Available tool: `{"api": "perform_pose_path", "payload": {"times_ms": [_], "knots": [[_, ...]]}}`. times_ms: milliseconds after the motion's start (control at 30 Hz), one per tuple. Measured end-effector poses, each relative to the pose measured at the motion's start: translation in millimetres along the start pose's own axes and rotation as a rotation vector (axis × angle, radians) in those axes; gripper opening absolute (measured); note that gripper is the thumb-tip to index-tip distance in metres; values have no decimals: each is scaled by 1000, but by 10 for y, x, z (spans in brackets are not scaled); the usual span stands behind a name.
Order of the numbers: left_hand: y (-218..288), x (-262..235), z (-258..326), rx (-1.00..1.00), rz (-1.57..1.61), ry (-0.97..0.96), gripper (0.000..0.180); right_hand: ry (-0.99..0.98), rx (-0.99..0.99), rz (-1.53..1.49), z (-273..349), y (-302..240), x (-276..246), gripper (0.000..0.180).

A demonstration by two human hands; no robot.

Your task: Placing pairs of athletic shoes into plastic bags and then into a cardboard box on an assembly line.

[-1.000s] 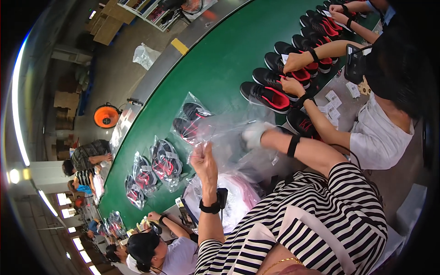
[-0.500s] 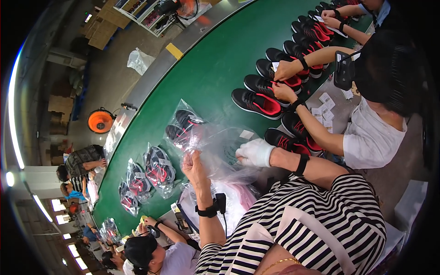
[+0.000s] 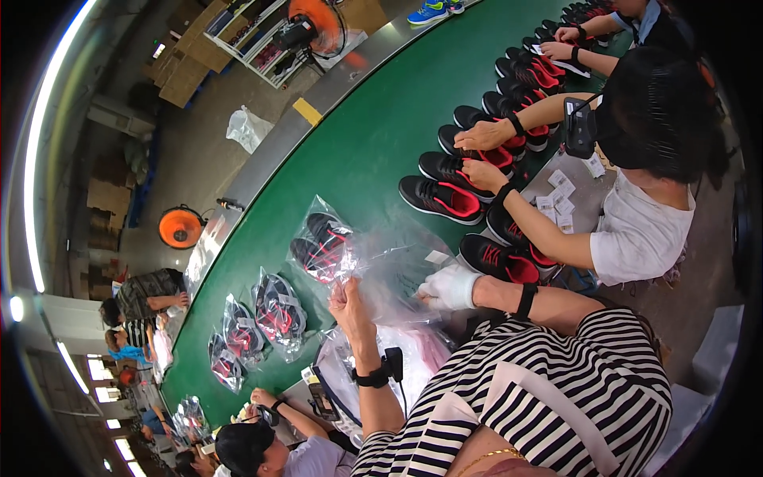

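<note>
My left hand [image 3: 350, 304], with a black wrist strap, pinches the edge of a clear plastic bag [image 3: 397, 262] held up over the near edge of the green conveyor belt [image 3: 358, 151]. My right hand [image 3: 450, 287], in a white glove, grips the same bag from the right side. Whether the bag holds anything is hard to tell. Just beyond it a bagged pair of black-and-red shoes [image 3: 322, 245] lies on the belt. A loose black-and-red shoe [image 3: 499, 260] lies to the right of my gloved hand.
A person in a white shirt [image 3: 636, 230] at my right handles unbagged black-and-red shoes [image 3: 442, 197] lined along the belt. Several bagged pairs [image 3: 278, 312] lie to the left. Another person [image 3: 262, 445] works at lower left. Orange fans [image 3: 181, 227] stand across the belt.
Both hands have stayed on the clear bag and come closer together, the gloved right hand moving left and down. The bagged pair on the belt has not moved.
</note>
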State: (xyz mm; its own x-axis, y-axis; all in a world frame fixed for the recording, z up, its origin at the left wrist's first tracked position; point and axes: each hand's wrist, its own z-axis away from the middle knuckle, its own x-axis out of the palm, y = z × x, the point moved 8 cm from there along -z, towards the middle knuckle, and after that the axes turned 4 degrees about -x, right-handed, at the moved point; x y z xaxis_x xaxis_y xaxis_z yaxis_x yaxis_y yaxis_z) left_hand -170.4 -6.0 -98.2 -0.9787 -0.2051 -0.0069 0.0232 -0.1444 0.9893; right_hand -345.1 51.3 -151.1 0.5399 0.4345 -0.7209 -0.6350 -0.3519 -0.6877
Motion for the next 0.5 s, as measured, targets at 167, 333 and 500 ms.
{"api": "perform_pose_path", "payload": {"times_ms": [167, 333, 500], "knots": [[-63, 58, 26, -24, 15, -7, 12, 73, -84, -28, 2, 91, 184, 22], [-134, 85, 1, -39, 16, -12, 11, 72, -64, -46, 27, 167, 160, 22], [-171, 125, -6, -66, 62, 10, 10, -8, 10, -63, 37, 195, 70, 24]]}}
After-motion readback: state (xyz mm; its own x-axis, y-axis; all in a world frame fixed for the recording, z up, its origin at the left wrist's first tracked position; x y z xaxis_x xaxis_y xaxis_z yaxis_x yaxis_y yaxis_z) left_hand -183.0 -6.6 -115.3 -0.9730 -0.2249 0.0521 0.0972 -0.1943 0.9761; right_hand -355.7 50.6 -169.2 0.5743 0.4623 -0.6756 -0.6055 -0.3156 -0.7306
